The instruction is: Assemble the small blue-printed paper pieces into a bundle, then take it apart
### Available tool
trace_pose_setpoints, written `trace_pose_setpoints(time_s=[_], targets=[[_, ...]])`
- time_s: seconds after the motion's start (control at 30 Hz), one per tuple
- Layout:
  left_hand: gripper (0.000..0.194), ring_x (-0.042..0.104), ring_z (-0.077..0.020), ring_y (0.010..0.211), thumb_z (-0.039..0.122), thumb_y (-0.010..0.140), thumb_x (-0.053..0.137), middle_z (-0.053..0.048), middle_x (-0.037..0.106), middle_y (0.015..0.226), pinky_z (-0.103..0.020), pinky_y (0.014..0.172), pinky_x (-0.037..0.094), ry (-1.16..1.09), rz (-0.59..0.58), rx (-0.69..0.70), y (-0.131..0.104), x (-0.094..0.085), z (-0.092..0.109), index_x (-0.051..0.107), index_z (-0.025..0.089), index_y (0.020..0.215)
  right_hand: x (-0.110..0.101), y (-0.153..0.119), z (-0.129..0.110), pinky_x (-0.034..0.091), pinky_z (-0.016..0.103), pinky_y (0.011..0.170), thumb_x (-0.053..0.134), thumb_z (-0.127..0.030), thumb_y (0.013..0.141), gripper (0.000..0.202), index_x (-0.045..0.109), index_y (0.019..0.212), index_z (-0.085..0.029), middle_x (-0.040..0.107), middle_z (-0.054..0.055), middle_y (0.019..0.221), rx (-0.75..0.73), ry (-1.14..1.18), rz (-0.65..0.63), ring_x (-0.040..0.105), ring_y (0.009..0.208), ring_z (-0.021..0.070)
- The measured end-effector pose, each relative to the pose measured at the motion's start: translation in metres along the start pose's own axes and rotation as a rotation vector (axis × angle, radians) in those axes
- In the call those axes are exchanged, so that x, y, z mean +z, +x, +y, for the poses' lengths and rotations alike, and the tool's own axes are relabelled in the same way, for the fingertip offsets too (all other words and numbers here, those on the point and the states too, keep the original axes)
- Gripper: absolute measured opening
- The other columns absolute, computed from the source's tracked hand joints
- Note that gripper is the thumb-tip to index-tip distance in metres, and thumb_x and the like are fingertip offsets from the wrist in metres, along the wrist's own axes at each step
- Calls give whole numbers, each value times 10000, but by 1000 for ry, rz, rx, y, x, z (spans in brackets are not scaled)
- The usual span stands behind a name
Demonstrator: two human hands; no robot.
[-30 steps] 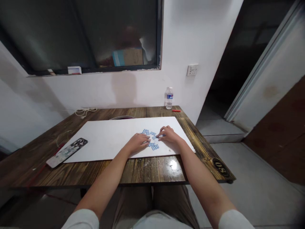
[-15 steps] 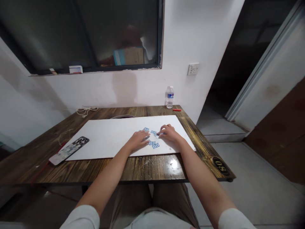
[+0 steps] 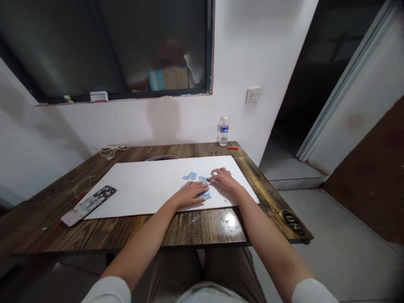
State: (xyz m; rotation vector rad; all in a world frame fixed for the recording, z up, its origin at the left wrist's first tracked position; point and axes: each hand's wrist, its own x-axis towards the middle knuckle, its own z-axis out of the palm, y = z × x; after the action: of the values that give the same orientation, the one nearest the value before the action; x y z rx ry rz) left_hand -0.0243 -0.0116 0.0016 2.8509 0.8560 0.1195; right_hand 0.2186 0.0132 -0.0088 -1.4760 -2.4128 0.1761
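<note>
Several small white, blue-edged pieces (image 3: 190,176) lie in groups on a white board (image 3: 139,181). My left hand (image 3: 191,194) rests low over the lower groups with its fingers stretched out and apart, hiding some pieces. Just right of it, my right hand (image 3: 223,179) is bent down with thumb and fingertips together at the edge of a group of pieces (image 3: 203,179). Something small and dark shows at those fingertips, too small to make out.
The board lies on a dark wooden table (image 3: 202,229). A phone (image 3: 91,204) overlaps its left end. At the back stand a plastic bottle (image 3: 224,132), a red pen-like stick (image 3: 233,148) and a white cord (image 3: 112,150). A round number plate (image 3: 292,221) sits at the right corner.
My left hand has slid right and towards me, over the lower pieces, uncovering the upper left group. My right hand stays nearly in place. The whole view has shifted slightly.
</note>
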Motion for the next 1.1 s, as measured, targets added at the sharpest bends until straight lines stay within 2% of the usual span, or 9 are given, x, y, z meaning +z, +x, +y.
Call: trace_pose_setpoints(time_s=[0.2, 0.33, 0.43, 0.53, 0.6, 0.77, 0.93, 1.03, 1.1], targets=[[493, 382, -246, 1378, 542, 944, 431, -20, 488, 1462, -406, 1089, 286, 23, 37, 1, -1, -1, 0, 526, 294, 1359, -2, -1, -1, 333, 488, 950, 541, -427, 930, 320, 636, 1235, -433, 540, 41, 1367, 23, -47, 21, 388, 1197, 323], [389, 524, -229, 1228, 484, 956, 439, -40, 641, 1283, -392, 1027, 355, 21, 115, 27, 0, -4, -1, 642, 260, 1200, 1, 1, 0, 327, 489, 956, 532, -428, 930, 313, 662, 1214, -405, 532, 33, 1396, -8, -21, 46, 376, 1216, 329], [371, 569, -220, 1140, 454, 962, 431, -57, 678, 1191, -387, 1010, 379, 30, 176, 9, 0, -6, -1, 665, 230, 1143, 3, 3, 0, 318, 479, 984, 482, -397, 956, 333, 644, 1247, -379, 566, 23, 1380, -76, 58, 57, 399, 1232, 305], [420, 522, -242, 1212, 458, 948, 445, -82, 617, 1295, -411, 1035, 372, 79, 257, -127, -1, -5, -3, 608, 214, 1248, 5, 5, -3, 299, 478, 1028, 440, -388, 974, 351, 619, 1276, -371, 608, 13, 1339, -155, 113, -9, 434, 1255, 276], [481, 461, -261, 1290, 480, 939, 444, -94, 542, 1394, -435, 1066, 350, 105, 269, -241, -2, -1, -6, 550, 215, 1326, 4, 5, -4, 298, 486, 1041, 456, -427, 963, 355, 618, 1274, -372, 589, 7, 1364, -174, 96, -59, 428, 1286, 281], [584, 314, -336, 1405, 609, 925, 364, -91, 373, 1534, -543, 1101, 279, 109, 142, -440, -5, 7, -16, 487, 289, 1398, 3, 1, -2, 310, 505, 1031, 497, -495, 932, 393, 603, 1290, -373, 522, 7, 1433, -67, -28, -33, 409, 1323, 318], [650, 203, -423, 1435, 721, 869, 350, -74, 237, 1596, -649, 1079, 204, 82, 84, -523, -5, 6, -16, 446, 385, 1417, 4, 0, 1, 301, 518, 1024, 471, -514, 939, 413, 634, 1262, -316, 533, 45, 1422, 30, -73, 34, 398, 1324, 342], [701, 180, -394, 1451, 705, 885, 327, -89, 195, 1607, -632, 1088, 208, 70, 122, -523, -4, 4, -15, 332, 345, 1486, 6, 3, 0, 301, 506, 1041, 453, -492, 953, 434, 586, 1317, -297, 500, 53, 1451, 20, -36, 57, 364, 1357, 324], [721, 198, -350, 1455, 669, 907, 319, -114, 239, 1591, -601, 1105, 208, 69, 147, -541, -3, 4, -17, 275, 281, 1514, 9, 4, -2, 296, 502, 1058, 422, -461, 972, 444, 526, 1372, -298, 452, 49, 1489, -20, -17, 45, 321, 1396, 303]])
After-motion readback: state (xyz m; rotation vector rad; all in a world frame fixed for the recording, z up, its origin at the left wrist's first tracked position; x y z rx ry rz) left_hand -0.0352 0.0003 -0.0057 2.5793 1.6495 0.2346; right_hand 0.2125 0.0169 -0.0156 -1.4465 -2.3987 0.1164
